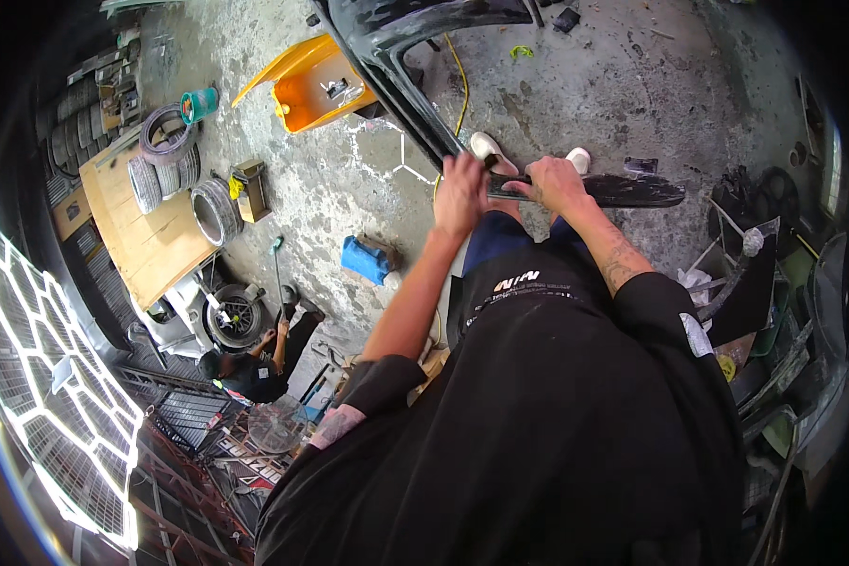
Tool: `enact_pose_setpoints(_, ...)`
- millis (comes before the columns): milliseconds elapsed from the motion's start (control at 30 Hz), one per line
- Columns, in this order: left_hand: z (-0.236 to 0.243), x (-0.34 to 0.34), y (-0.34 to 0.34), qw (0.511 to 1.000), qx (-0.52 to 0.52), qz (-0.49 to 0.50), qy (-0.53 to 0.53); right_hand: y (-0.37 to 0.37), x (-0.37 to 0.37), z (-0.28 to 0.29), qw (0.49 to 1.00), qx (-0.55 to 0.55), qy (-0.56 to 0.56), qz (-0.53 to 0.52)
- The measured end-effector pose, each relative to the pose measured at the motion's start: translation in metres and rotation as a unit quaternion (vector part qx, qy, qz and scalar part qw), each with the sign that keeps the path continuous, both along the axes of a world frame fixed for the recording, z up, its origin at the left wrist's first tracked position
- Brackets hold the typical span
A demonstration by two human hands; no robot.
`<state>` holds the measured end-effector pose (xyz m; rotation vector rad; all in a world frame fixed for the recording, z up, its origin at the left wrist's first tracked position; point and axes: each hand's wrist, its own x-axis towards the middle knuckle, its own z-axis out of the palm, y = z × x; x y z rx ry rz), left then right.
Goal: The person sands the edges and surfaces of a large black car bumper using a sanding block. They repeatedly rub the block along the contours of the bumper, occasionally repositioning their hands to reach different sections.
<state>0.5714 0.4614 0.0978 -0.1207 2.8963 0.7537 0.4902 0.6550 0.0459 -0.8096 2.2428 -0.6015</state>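
Note:
A large black painted panel that looks like a car body part (408,99) stretches from the top of the view down to my waist. Its near edge, a long dark strip (637,191), runs off to the right. My left hand (463,193) is closed over the panel's near corner, with the fingers curled on its edge. Just right of it, my right hand (557,183) wraps the near strip, its thumb pointing left. The undersides of both grips are hidden. Below the strip show my blue shorts and black shirt, and beyond it my pale shoes (490,148).
An open yellow bin (302,113) lies left of the panel, with a yellow cable (463,80) behind. Left are a blue bundle (366,260), tyres (215,212), a wooden board (113,203) and another person (259,373). Scrap parts (774,377) crowd the right.

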Motion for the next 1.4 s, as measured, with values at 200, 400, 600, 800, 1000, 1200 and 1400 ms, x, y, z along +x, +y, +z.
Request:
enact_pose_setpoints(200, -0.001, 0.015, 0.011, 0.998, 0.013, 0.040, 0.038, 0.003, -0.001, -0.009, 1.000, -0.015, 0.016, -0.012)
enact_pose_setpoints(400, -0.011, -0.015, 0.003, 0.999, -0.029, 0.006, 0.013, 0.004, -0.001, -0.008, 1.000, -0.008, 0.014, -0.011)
enact_pose_setpoints(600, -0.004, -0.018, -0.002, 1.000, -0.022, -0.009, -0.001, 0.003, 0.005, -0.010, 1.000, -0.009, 0.022, -0.011)
enact_pose_setpoints(800, 0.023, -0.024, -0.028, 0.984, 0.009, 0.134, 0.118, 0.012, 0.007, -0.002, 1.000, -0.008, 0.025, -0.002)
enact_pose_setpoints(1000, 0.013, -0.014, -0.020, 0.998, -0.044, -0.039, 0.004, 0.002, 0.005, -0.001, 0.999, -0.010, 0.042, 0.005)
enact_pose_setpoints(1200, -0.005, -0.001, 0.001, 0.998, -0.005, 0.022, 0.050, 0.002, 0.001, -0.010, 1.000, -0.005, 0.030, 0.006)
enact_pose_setpoints(1400, -0.006, -0.039, -0.027, 0.997, -0.063, -0.024, 0.027, -0.003, 0.009, 0.004, 0.999, -0.006, 0.040, 0.000)
